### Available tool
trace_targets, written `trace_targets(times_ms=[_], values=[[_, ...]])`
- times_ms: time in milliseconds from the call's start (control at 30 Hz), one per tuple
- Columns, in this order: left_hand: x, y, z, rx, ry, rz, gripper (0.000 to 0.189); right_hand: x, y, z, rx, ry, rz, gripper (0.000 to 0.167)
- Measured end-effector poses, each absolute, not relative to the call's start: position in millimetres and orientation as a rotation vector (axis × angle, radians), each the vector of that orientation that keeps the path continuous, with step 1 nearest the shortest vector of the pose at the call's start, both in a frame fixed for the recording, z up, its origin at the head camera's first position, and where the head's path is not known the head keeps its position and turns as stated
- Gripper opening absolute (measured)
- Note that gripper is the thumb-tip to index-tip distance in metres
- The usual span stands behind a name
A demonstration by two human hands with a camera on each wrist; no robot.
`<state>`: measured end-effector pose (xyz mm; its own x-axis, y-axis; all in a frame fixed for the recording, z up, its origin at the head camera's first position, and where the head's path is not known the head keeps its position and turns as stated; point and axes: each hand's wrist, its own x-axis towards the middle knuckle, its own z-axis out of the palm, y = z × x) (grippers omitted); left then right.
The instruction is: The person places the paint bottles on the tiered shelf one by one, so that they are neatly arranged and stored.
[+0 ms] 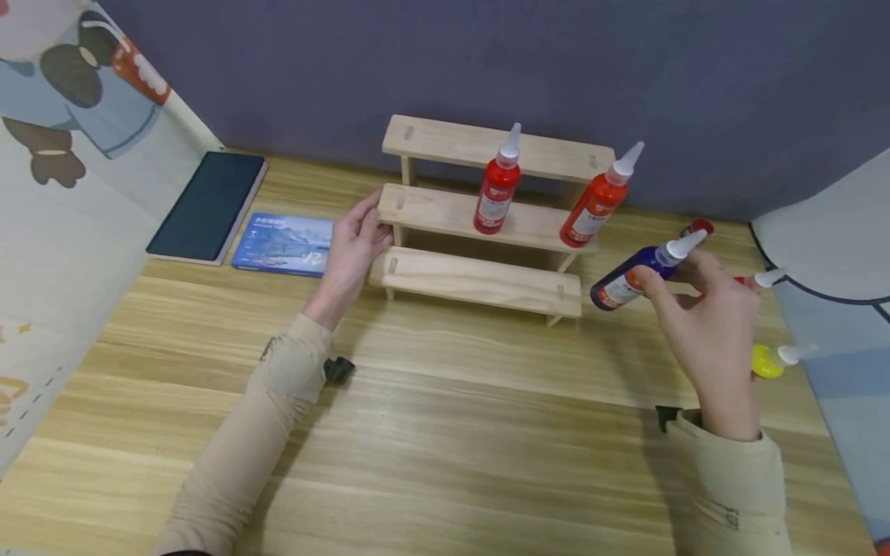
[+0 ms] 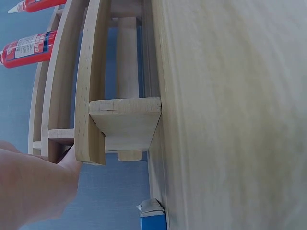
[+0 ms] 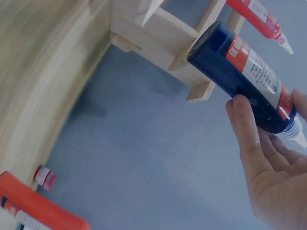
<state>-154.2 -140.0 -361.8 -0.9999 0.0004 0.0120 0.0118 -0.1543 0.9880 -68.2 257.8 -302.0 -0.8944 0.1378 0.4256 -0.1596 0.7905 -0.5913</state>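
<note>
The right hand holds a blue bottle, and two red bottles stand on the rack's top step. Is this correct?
Not the top: the head view shows the two red bottles on the middle step; the right hand holds a blue bottle.

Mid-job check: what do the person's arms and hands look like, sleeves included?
The left hand and right hand are ungloved. The left sleeve and right sleeve are beige, with small dark markings; a black piece shows beside each cuff.
</note>
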Motion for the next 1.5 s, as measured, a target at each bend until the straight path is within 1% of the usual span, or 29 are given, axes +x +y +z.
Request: trace_targets(times_ms=[133, 367, 833, 1133, 1500], values=[[-154, -140, -363, -0.016, -2.045, -2.378, 0.051, -68, 250, -299, 0.047, -2.513, 0.935, 0.044], [-154, -140, -363, -0.025, -2.045, -2.369, 0.051, -72, 235, -295, 0.145, -2.492, 0.982, 0.039], [-154, -139, -362, -0.014, -2.044, -2.363, 0.050, -77, 201, -287, 0.286, -2.509, 1.034, 0.045], [-154, -139, -363, -0.001, -2.055, -2.353, 0.050, -84, 178, -288, 0.445, -2.485, 1.047, 0.041], [-154, -139, -363, -0.019, -2.050, -2.352, 0.050, -93, 154, -289, 0.508, -2.464, 1.156, 0.040]])
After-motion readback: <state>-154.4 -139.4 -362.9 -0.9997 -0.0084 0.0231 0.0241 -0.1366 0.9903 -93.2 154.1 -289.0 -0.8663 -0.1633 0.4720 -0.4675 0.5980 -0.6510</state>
